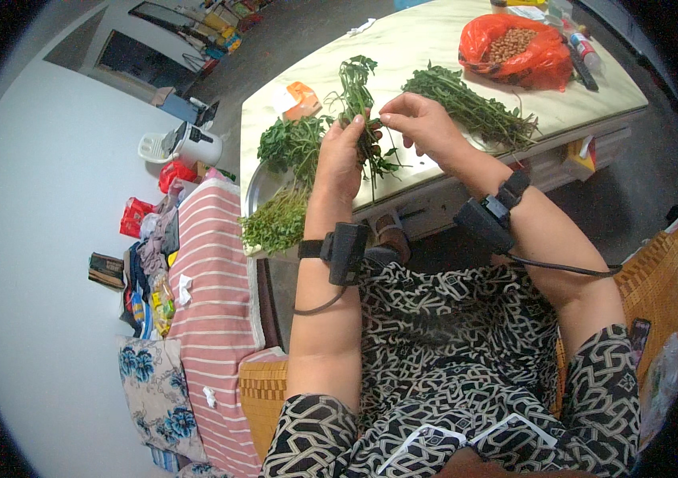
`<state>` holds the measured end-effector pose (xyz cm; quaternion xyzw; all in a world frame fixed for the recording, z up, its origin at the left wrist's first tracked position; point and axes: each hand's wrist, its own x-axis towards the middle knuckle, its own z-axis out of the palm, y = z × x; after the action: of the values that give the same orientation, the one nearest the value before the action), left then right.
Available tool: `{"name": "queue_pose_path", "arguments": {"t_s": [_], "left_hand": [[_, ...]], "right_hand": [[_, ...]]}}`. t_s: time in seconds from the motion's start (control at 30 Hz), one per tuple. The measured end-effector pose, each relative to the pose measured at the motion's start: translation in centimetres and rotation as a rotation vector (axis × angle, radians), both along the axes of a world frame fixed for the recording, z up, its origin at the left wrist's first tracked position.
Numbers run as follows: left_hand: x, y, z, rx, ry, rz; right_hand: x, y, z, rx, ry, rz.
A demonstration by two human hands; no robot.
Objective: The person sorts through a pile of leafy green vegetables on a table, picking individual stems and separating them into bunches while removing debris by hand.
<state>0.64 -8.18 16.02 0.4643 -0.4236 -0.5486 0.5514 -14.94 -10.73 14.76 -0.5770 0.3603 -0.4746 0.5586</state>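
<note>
My left hand point(342, 155) is closed around a small bunch of leafy green stems point(356, 89), held upright above the table. Some leaves and thin stems hang below the fist. At the bunch's right side is my right hand point(425, 125), its thumb and index fingertip close together by a stem. Whether they pinch it is too small to tell. Left of my left hand, more leafy greens point(291, 143) and paler sprigs point(279, 221) lie on a round metal tray point(253, 190). A pile of long-stemmed greens point(470, 104) rests on the table beyond my right hand.
The marble-patterned table point(309, 54) carries a red plastic bag point(476, 51) of peanuts point(512, 45), a bottle point(587, 54), a dark remote-like object point(583, 69) and an orange packet point(302, 100). A striped pink cover point(213, 287) lies at left. Cabled devices are strapped to both forearms.
</note>
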Motion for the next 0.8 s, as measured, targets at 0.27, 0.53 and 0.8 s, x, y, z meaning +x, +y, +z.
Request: {"name": "queue_pose_path", "arguments": {"t_s": [0.27,0.53,0.8], "left_hand": [[-0.7,-0.3,-0.6,-0.035,-0.031,-0.044],[-1.3,-0.4,-1.3,-0.026,-0.133,-0.071],[-1.1,-0.9,-1.8,0.046,-0.096,-0.051]], "right_hand": [[0.2,-0.6,-0.4,0.077,-0.001,-0.015],[0.0,-1.0,-0.9,0.058,-0.005,-0.016],[-0.3,-1.2,-0.6,0.084,-0.018,-0.035]]}}
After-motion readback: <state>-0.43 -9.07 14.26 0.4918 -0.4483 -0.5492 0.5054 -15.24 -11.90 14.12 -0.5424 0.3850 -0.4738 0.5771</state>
